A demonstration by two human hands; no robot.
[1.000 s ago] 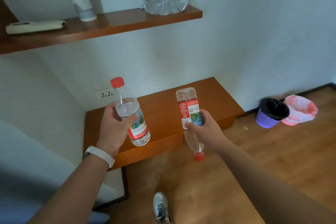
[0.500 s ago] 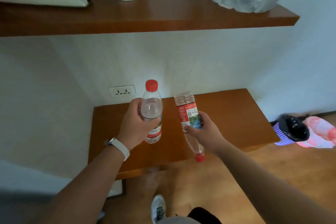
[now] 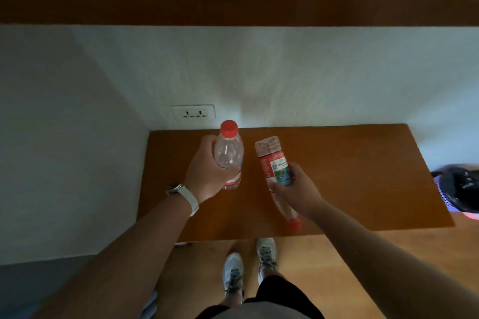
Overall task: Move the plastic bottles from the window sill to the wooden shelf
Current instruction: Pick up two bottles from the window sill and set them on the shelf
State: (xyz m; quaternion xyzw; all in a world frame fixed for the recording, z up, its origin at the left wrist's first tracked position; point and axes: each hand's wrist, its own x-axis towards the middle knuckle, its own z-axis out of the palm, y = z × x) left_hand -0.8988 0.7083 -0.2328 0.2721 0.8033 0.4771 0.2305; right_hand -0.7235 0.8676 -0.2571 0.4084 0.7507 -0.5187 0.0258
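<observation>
Both bottles in hand, over the lower wooden shelf, not set down yet.

Left hand grips upright bottle; right hand grips inverted bottle, cap down. Flip that one base-down w/ a wrist turn, then lower both. Contents prob. near empty; blurry.

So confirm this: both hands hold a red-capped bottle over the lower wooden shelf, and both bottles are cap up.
Not quite. The head view shows the left hand holding its bottle cap up, but the right hand holds its bottle cap down. Both are over the lower wooden shelf.
</observation>
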